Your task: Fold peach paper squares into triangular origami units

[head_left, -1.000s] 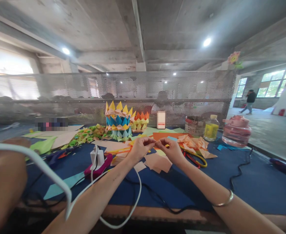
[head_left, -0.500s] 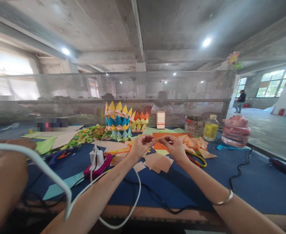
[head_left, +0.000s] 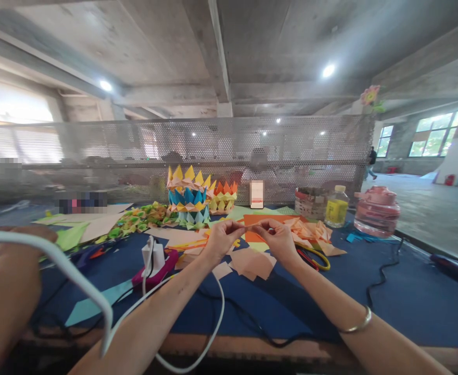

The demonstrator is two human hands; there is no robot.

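Observation:
My left hand [head_left: 224, 240] and my right hand [head_left: 275, 239] meet above the middle of the table, fingertips pinched together. Between them is a small strip of orange paper [head_left: 248, 227], mostly hidden by the fingers. Below lie loose peach paper pieces [head_left: 252, 262]. Behind my hands is a sheet of orange paper [head_left: 252, 219], and crumpled or folded peach papers [head_left: 310, 229] lie right of my right hand. Scissors with red and yellow handles [head_left: 318, 257] are close to my right wrist. Folded-paper baskets with pointed rims [head_left: 190, 200] stand behind my left hand.
A purple power strip [head_left: 171, 260] holds a white charger [head_left: 153, 256]. A white cable [head_left: 220, 323] loops near my left forearm. Bottles, one yellow-labelled [head_left: 336, 207] and one pink [head_left: 377, 212], stand at right. A propped phone [head_left: 257, 194] is at the back. Another person's arm [head_left: 12, 291] is at left.
My hands stay pinched at the paper, with the fingers shifting slightly. The view has moved a little. A distant person at right has walked leftward.

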